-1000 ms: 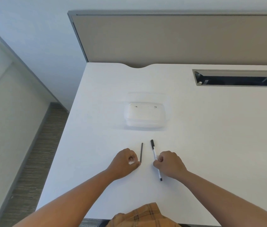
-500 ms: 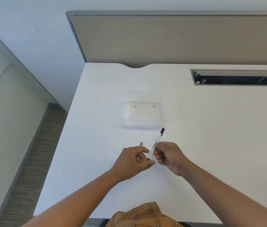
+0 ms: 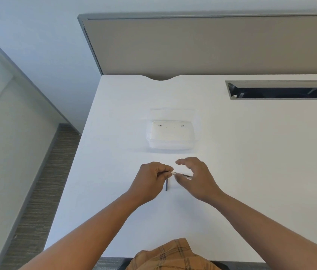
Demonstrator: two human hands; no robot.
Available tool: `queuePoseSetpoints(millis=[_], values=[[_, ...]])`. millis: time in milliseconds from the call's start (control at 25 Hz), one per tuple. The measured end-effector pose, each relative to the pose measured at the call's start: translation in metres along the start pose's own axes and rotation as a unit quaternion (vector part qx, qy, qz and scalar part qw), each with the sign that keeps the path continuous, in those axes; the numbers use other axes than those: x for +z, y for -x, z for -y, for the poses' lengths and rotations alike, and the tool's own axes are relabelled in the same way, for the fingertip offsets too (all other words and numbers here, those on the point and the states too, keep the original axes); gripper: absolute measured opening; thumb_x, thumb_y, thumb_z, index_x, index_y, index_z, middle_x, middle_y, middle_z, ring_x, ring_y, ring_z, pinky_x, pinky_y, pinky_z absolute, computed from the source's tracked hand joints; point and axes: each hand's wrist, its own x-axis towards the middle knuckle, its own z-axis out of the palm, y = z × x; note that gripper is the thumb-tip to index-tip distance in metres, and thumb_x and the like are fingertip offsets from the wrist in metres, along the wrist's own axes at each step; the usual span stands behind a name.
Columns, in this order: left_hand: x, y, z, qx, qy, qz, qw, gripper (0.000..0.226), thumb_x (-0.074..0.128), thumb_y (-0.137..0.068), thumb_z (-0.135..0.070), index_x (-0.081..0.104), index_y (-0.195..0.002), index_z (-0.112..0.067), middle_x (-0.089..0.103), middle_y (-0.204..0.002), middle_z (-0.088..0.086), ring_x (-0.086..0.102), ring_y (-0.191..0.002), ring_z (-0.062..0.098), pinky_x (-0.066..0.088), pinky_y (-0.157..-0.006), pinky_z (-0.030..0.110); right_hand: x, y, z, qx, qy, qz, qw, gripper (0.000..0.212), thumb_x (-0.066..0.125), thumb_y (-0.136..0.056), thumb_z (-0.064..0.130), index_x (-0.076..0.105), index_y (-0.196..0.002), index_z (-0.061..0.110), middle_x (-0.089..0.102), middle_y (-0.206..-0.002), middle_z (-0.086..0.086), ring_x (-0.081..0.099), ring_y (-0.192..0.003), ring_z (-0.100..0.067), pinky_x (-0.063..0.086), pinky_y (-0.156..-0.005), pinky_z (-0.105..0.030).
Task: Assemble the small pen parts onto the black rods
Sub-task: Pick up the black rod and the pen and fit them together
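Note:
My left hand [image 3: 151, 179] is closed, pinching one end of a white pen [image 3: 181, 174] that is held level just above the white table [image 3: 251, 172]. The pen points right, into the gap between the thumb and fingers of my right hand [image 3: 196, 177]. That hand's fingers are spread apart around the pen's far end, which is blurred. A short black rod [image 3: 166, 186] lies on the table below my left hand's fingers, its upper end hidden by them.
A clear plastic container [image 3: 171, 142] stands just beyond my hands. An open cable slot [image 3: 280, 91] is set into the table at the back right. A grey partition [image 3: 212, 45] closes off the far edge. The table's left edge drops to the floor.
The pen has swung from upright in my right hand to level, and my left hand now pinches its end. My right hand's fingers have opened. Both hands moved slightly away from me.

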Motion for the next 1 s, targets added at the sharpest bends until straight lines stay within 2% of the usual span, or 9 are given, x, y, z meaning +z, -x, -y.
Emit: queuePoseSetpoints(millis=[40,120,240,320,480,600,760,880,1000], values=[[-0.002,-0.001,-0.001,-0.002,-0.001,0.004,1.000,0.020,0.066,-0.096,-0.014,0.078,-0.110,-0.020,0.072,-0.097,-0.017,0.062,-0.090,-0.017,0.044,-0.077,0.001,0.002,0.000,0.002,-0.029,0.027,0.014,0.999,0.028,0.070,-0.090,0.037,0.068,-0.118,0.034,0.064,-0.120,0.019,0.056,-0.114,-0.008,0.043,-0.096,-0.029],[-0.005,-0.001,-0.003,-0.001,0.008,0.019,1.000,0.025,0.063,-0.097,-0.011,0.078,-0.111,-0.024,0.073,-0.099,-0.019,0.063,-0.093,-0.014,0.044,-0.078,0.002,0.004,0.000,0.006,-0.052,0.036,0.035,0.997,0.022,0.062,-0.095,0.040,0.072,-0.114,0.034,0.072,-0.116,0.017,0.063,-0.113,-0.011,0.046,-0.101,-0.038],[-0.008,0.000,-0.006,0.011,0.015,0.045,0.999,0.029,0.060,-0.098,-0.009,0.079,-0.108,-0.029,0.076,-0.092,-0.018,0.066,-0.091,-0.006,0.046,-0.077,0.004,0.006,0.002,0.006,-0.040,-0.014,0.082,0.996,0.026,0.051,-0.101,0.046,0.074,-0.107,0.033,0.076,-0.097,0.012,0.068,-0.092,-0.011,0.054,-0.087,-0.038],[-0.010,0.000,-0.004,-0.001,0.033,0.056,0.998,0.029,0.058,-0.099,-0.008,0.078,-0.110,-0.025,0.077,-0.090,-0.013,0.069,-0.087,0.001,0.050,-0.079,0.008,0.006,0.002,0.002,-0.055,-0.018,0.086,0.995,0.030,0.048,-0.101,0.051,0.072,-0.100,0.034,0.069,-0.080,0.003,0.057,-0.071,-0.012,0.048,-0.071,-0.033],[-0.011,-0.002,-0.001,-0.028,0.057,0.077,0.995,0.027,0.055,-0.101,-0.005,0.074,-0.116,-0.015,0.077,-0.085,-0.016,0.073,-0.082,0.001,0.052,-0.078,0.010,0.005,0.001,0.000,-0.051,-0.012,0.077,0.996,0.043,0.046,-0.091,0.064,0.066,-0.088,0.026,0.064,-0.078,-0.012,0.044,-0.062,-0.013,0.041,-0.061,-0.033],[-0.012,-0.003,-0.003,-0.013,0.032,0.090,0.995,0.026,0.053,-0.099,-0.005,0.075,-0.107,-0.015,0.071,-0.072,-0.019,0.067,-0.071,0.000,0.053,-0.075,0.012,0.003,0.001,0.002,-0.041,0.002,0.066,0.997,0.042,0.046,-0.087,0.067,0.066,-0.087,0.030,0.064,-0.073,-0.004,0.044,-0.059,-0.010,0.039,-0.059,-0.031],[-0.012,-0.004,-0.003,0.017,-0.026,0.126,0.992,0.026,0.049,-0.101,-0.009,0.074,-0.100,-0.015,0.073,-0.081,-0.005,0.067,-0.075,0.007,0.057,-0.077,0.023,0.002,0.004,0.001,-0.036,0.080,0.077,0.993,0.028,0.046,-0.095,0.059,0.062,-0.075,0.049,0.050,-0.057,0.010,0.041,-0.053,-0.009,0.037,-0.055,-0.030],[-0.011,-0.002,-0.002,0.019,-0.057,0.152,0.987,0.027,0.046,-0.101,-0.011,0.072,-0.099,-0.017,0.071,-0.082,-0.007,0.065,-0.076,0.006,0.051,-0.068,0.014,0.002,0.006,0.000,-0.030,0.129,0.079,0.988,0.035,0.047,-0.099,0.052,0.058,-0.075,0.029,0.047,-0.057,0.006,0.040,-0.053,-0.010,0.034,-0.053,-0.030],[-0.009,0.002,-0.001,0.014,-0.073,0.156,0.985,0.024,0.048,-0.099,-0.018,0.072,-0.100,-0.021,0.071,-0.082,-0.010,0.067,-0.077,0.004,0.046,-0.063,0.010,0.004,0.007,-0.003,-0.034,0.145,0.087,0.985,0.038,0.046,-0.099,0.051,0.057,-0.078,0.022,0.052,-0.061,0.004,0.041,-0.054,-0.011,0.035,-0.054,-0.032]])
